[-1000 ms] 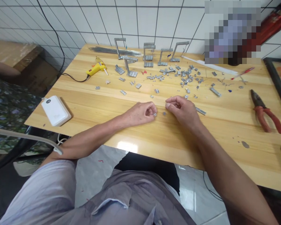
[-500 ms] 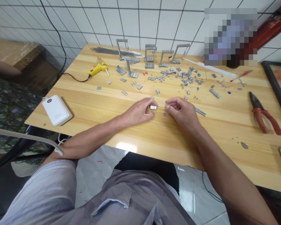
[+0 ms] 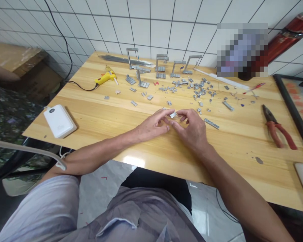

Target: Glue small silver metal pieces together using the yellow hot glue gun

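Note:
Between the fingertips of both hands, just above the tabletop, is a small shiny metal piece (image 3: pixel 173 115), bent from flat strip by its look. My left hand (image 3: pixel 155 123) grips it from the left, index finger stretched along it and thumb lower down. My right hand (image 3: pixel 192 127) has its fingers curled and meets the piece's right end; its thumb comes close to the left thumb. Whether the right fingers hide another bit cannot be made out. A flat metal strip (image 3: pixel 211 123) lies right of my right hand. Loose metal pieces (image 3: pixel 200 89) are scattered beyond.
Several small metal stands (image 3: pixel 143 79) are grouped at the back, near a bundle of thin rods (image 3: pixel 118 59). A yellow glue gun (image 3: pixel 106 77) and a white power bank (image 3: pixel 60 121) lie left. Red-handled pliers (image 3: pixel 277 127) and a dark frame (image 3: pixel 293 104) are right.
My hands have come together, and the metal piece in my left hand now meets the right fingers. A tiny grey square below my right hand no longer shows. The view has shifted slightly.

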Demonstrator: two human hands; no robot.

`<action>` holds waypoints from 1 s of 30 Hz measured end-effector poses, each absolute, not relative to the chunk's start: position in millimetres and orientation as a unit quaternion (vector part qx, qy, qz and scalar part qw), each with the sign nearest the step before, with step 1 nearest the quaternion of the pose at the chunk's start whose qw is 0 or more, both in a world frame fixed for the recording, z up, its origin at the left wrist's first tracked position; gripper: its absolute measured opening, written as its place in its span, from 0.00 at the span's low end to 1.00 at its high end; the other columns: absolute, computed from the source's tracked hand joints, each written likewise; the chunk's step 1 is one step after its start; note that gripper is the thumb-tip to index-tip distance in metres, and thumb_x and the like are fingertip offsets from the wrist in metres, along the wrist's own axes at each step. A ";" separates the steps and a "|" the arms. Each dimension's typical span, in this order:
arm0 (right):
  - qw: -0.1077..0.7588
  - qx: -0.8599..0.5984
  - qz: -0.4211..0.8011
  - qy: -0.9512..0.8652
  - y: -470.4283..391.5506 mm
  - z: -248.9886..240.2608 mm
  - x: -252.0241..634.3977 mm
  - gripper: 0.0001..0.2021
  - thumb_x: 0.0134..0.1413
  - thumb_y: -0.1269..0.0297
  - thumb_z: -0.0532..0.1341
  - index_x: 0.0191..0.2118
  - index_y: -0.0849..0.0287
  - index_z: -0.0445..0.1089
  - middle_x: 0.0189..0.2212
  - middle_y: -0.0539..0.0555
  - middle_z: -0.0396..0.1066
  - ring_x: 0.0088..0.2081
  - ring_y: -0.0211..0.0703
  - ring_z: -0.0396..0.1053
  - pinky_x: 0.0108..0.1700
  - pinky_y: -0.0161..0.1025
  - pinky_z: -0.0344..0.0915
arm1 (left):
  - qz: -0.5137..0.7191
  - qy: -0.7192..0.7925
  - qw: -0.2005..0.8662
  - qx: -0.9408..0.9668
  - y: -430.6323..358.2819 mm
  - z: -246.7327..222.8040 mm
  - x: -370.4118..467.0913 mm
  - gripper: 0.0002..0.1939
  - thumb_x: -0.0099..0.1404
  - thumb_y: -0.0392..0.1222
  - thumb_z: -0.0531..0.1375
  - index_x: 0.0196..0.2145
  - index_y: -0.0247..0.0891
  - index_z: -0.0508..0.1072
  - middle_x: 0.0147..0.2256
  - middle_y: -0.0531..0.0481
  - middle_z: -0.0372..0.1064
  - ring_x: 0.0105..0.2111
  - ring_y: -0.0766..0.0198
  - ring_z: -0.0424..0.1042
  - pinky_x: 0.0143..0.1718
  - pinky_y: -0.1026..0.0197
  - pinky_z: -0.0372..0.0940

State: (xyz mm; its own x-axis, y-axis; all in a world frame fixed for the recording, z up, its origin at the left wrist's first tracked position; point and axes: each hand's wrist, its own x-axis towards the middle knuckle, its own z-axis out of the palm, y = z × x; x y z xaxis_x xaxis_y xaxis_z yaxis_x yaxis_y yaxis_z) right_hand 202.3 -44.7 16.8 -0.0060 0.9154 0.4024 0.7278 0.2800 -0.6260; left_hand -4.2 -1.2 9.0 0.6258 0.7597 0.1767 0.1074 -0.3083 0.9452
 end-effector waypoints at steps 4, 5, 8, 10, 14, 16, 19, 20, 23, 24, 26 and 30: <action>0.394 -0.582 0.092 -0.705 -44.6 14.7 202.4 0.09 0.63 0.55 0.67 0.44 0.52 0.73 0.39 0.56 0.79 0.37 0.47 0.74 0.42 0.44 0.70 | 0.300 0.268 0.528 0.748 -3.4 11.8 -4.1 0.34 0.67 0.39 0.65 0.69 0.55 0.68 0.61 0.45 0.68 0.54 0.55 0.73 0.51 0.53 0.71; 0.398 -0.579 0.085 -0.706 -44.1 13.5 202.7 0.09 0.63 0.55 0.67 0.44 0.52 0.73 0.38 0.55 0.79 0.37 0.47 0.74 0.41 0.44 0.70 | 0.295 0.266 0.532 0.747 -4.3 13.3 -4.2 0.35 0.67 0.39 0.64 0.69 0.56 0.67 0.61 0.45 0.68 0.54 0.55 0.73 0.51 0.53 0.71; 0.420 -0.568 0.064 -0.705 -42.2 8.8 203.8 0.08 0.64 0.56 0.66 0.44 0.53 0.73 0.36 0.53 0.79 0.35 0.46 0.74 0.39 0.44 0.70 | 0.285 0.271 0.550 0.737 -7.1 16.8 -4.8 0.35 0.68 0.39 0.64 0.71 0.57 0.66 0.63 0.45 0.66 0.55 0.55 0.72 0.52 0.51 0.70; 0.435 -0.561 0.052 -0.703 -40.7 5.9 204.7 0.07 0.63 0.57 0.66 0.43 0.53 0.73 0.35 0.52 0.78 0.34 0.45 0.74 0.38 0.43 0.70 | 0.287 0.276 0.561 0.725 -8.4 17.2 -5.0 0.36 0.68 0.40 0.65 0.71 0.56 0.65 0.65 0.44 0.65 0.55 0.54 0.72 0.55 0.50 0.69; 0.447 -0.548 0.042 -0.706 -39.2 3.5 206.8 0.07 0.62 0.59 0.66 0.43 0.53 0.73 0.35 0.52 0.79 0.33 0.44 0.74 0.38 0.43 0.70 | 0.305 0.280 0.588 0.695 -10.0 14.3 -4.4 0.35 0.68 0.44 0.67 0.71 0.54 0.66 0.67 0.44 0.64 0.57 0.52 0.71 0.59 0.47 0.67; 0.448 -0.541 0.038 -0.711 -39.1 3.8 207.4 0.07 0.62 0.60 0.66 0.44 0.53 0.73 0.35 0.52 0.79 0.33 0.44 0.74 0.38 0.43 0.70 | 0.314 0.275 0.610 0.673 -10.7 13.6 -4.0 0.34 0.69 0.46 0.68 0.70 0.53 0.67 0.68 0.44 0.64 0.60 0.50 0.70 0.62 0.46 0.66; 0.446 -0.535 0.030 -0.717 -39.4 4.8 207.8 0.06 0.63 0.61 0.66 0.44 0.53 0.73 0.34 0.51 0.79 0.33 0.44 0.73 0.38 0.43 0.70 | 0.326 0.264 0.649 0.634 -10.7 14.6 -3.8 0.33 0.69 0.47 0.68 0.69 0.51 0.69 0.68 0.42 0.65 0.64 0.47 0.68 0.63 0.43 0.65; 0.446 -0.529 0.028 -0.721 -39.5 4.9 207.9 0.06 0.64 0.61 0.67 0.44 0.52 0.73 0.34 0.51 0.78 0.33 0.44 0.73 0.38 0.43 0.70 | 0.330 0.261 0.661 0.622 -10.4 15.2 -3.9 0.33 0.68 0.46 0.68 0.69 0.50 0.69 0.68 0.41 0.66 0.65 0.46 0.68 0.63 0.42 0.66; 0.453 -0.513 0.026 -0.728 -39.6 4.7 208.5 0.06 0.63 0.62 0.67 0.45 0.53 0.74 0.34 0.51 0.78 0.33 0.44 0.73 0.37 0.42 0.70 | 0.340 0.259 0.685 0.590 -8.6 16.7 -4.6 0.31 0.67 0.44 0.70 0.66 0.49 0.72 0.68 0.41 0.68 0.65 0.44 0.69 0.63 0.41 0.66; 0.455 -0.513 0.026 -0.727 -39.5 4.4 208.8 0.06 0.63 0.63 0.68 0.45 0.53 0.74 0.34 0.51 0.78 0.33 0.43 0.73 0.37 0.42 0.70 | 0.344 0.259 0.691 0.581 -7.9 16.9 -5.0 0.31 0.66 0.43 0.70 0.65 0.49 0.73 0.67 0.41 0.69 0.65 0.45 0.70 0.64 0.41 0.66; 0.453 -0.518 0.026 -0.725 -39.3 4.2 209.5 0.06 0.63 0.64 0.67 0.45 0.53 0.74 0.35 0.51 0.78 0.33 0.43 0.73 0.37 0.42 0.70 | 0.349 0.260 0.702 0.565 -6.6 17.0 -5.6 0.29 0.66 0.43 0.71 0.64 0.48 0.75 0.65 0.42 0.71 0.64 0.45 0.71 0.65 0.40 0.65; 0.449 -0.526 0.015 -0.722 -38.4 5.0 211.5 0.07 0.61 0.65 0.68 0.45 0.52 0.74 0.35 0.50 0.79 0.32 0.43 0.73 0.37 0.42 0.71 | 0.362 0.260 0.711 0.543 -5.4 16.7 -6.1 0.27 0.64 0.44 0.72 0.61 0.47 0.78 0.62 0.42 0.75 0.62 0.45 0.73 0.67 0.38 0.62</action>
State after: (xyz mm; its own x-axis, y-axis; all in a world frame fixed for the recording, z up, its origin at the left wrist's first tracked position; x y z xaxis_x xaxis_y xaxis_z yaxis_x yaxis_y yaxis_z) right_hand 211.5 -38.4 5.0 -0.0442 0.7735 0.6323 0.7457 0.4467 -0.4944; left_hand -6.1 -5.4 16.7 0.6022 0.7980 0.0240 -0.2332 0.1471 0.9612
